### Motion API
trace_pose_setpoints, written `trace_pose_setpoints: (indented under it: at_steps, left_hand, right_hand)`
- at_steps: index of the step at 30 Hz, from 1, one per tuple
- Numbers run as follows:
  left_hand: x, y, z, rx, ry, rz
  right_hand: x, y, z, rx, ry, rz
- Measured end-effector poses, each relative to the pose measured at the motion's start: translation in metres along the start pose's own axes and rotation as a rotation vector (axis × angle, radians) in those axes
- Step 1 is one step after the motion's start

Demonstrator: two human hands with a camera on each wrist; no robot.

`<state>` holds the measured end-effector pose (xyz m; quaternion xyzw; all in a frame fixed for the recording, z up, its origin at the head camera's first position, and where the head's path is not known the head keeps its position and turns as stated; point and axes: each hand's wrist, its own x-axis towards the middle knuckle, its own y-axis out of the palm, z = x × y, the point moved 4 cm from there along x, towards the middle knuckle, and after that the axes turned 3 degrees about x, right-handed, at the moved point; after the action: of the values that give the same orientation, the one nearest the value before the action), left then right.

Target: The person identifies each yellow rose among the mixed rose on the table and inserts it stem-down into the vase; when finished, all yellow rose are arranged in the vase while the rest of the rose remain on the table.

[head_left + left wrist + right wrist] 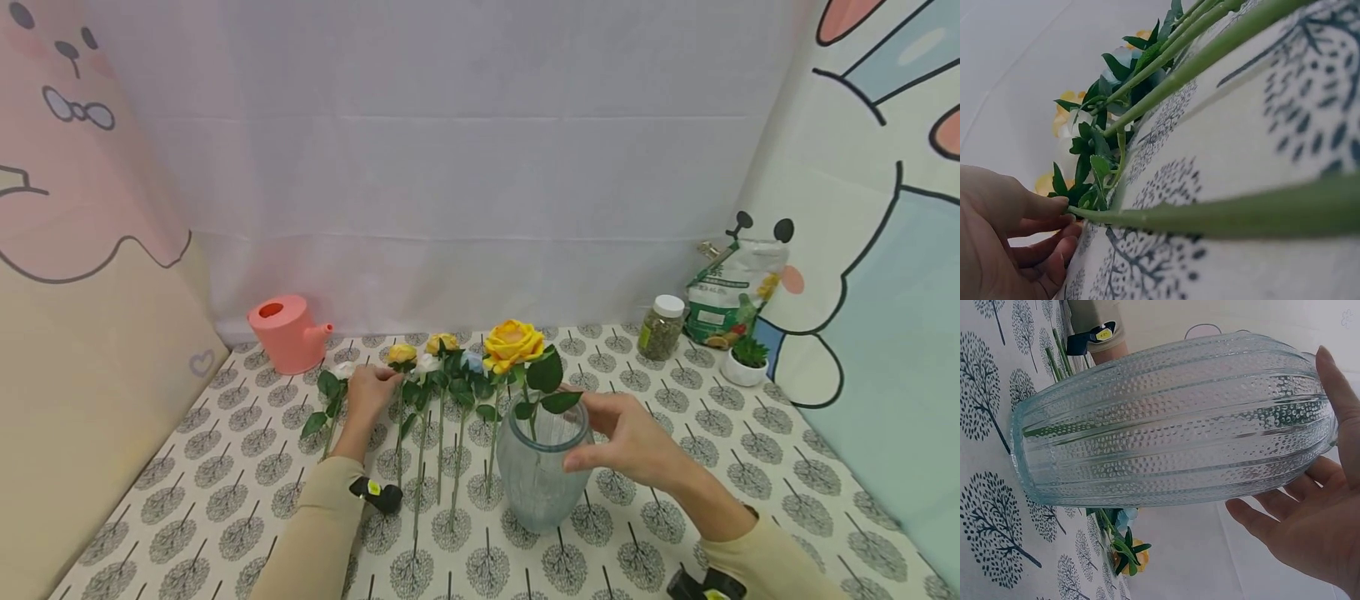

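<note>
The left hand (369, 392) lies on the surface (225, 500), its fingers curled around the stem of one flower in the row of flowers (431, 367) lying flat there; the left wrist view shows thumb and fingertips (1054, 206) pinching that stem (1222, 212) just below its leaves. To its right, the right hand (637, 442) rests against the rim of the glass vase (536, 475), thumb at the near side and fingers loosely spread along the far side, not closed tight. A yellow rose (512, 343) stands in the vase, just left of that hand. Beyond the left hand sits a pink watering can (287, 332).
</note>
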<state>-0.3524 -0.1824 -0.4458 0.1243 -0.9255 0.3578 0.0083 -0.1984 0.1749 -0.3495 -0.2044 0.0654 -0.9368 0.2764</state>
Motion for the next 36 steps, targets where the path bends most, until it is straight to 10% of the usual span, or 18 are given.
trace_pose_setpoints:
  at_steps: [36]
  left_hand:
    - [0.001, 0.005, 0.013, -0.180, -0.101, 0.043]
  right_hand:
    - [0.001, -0.001, -0.002, 0.002, 0.004, 0.002]
